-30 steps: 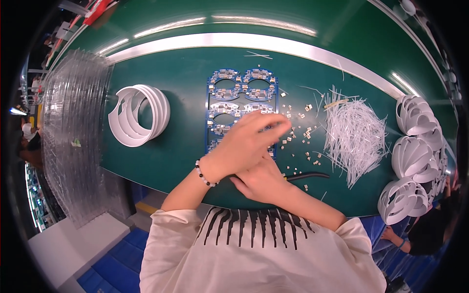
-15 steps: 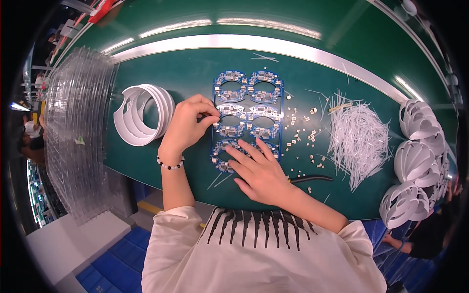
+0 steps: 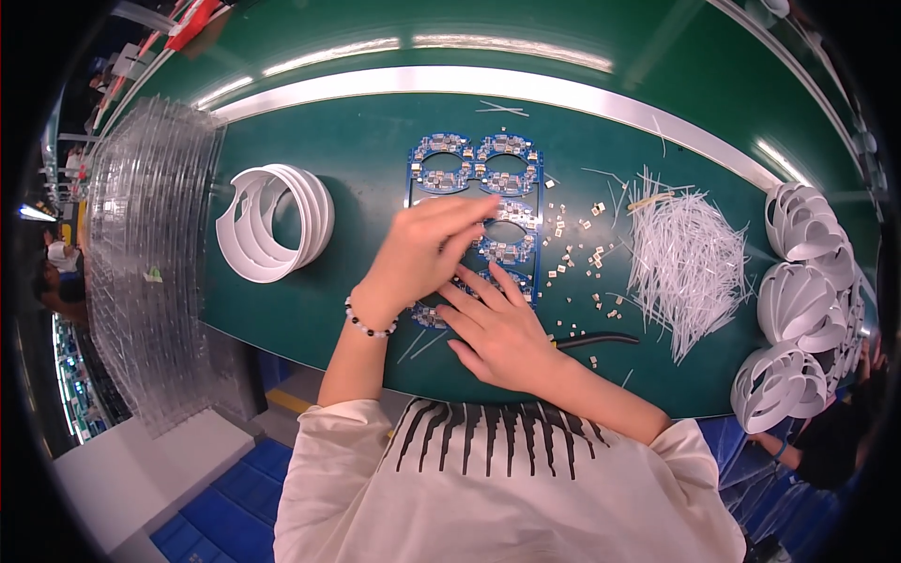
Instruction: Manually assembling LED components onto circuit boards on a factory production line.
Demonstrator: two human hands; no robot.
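Fingers [image 3: 460,214] of the left hand [image 3: 413,255]: bent and drawn close together, index and thumb reaching over the middle of the blue circuit-board panel [image 3: 507,251]; whether anything is pinched between the tips cannot be told. Right hand [image 3: 507,345]: palm down, fingers spread, their tips on the near part of the panel. Panel: one, flat on the green table [image 3: 366,141], ring-shaped boards in two columns, partly covered by both hands. Beaded bracelet [image 3: 375,331]: one, black and pale, on the left wrist, near side of the panel. Small pale components [image 3: 599,208]: many, scattered just right of the panel. Black-handled tool [image 3: 605,338]: one, at the panel's near right, partly behind the right hand. White strips [image 3: 690,272]: a heap, right of the panel beyond the components. White ribbed cylinder [image 3: 317,220]: one, left of the panel. Clear plastic trays [image 3: 145,253]: a stack, far left of the panel. White curved pieces [image 3: 796,300]: several, far right of the panel.
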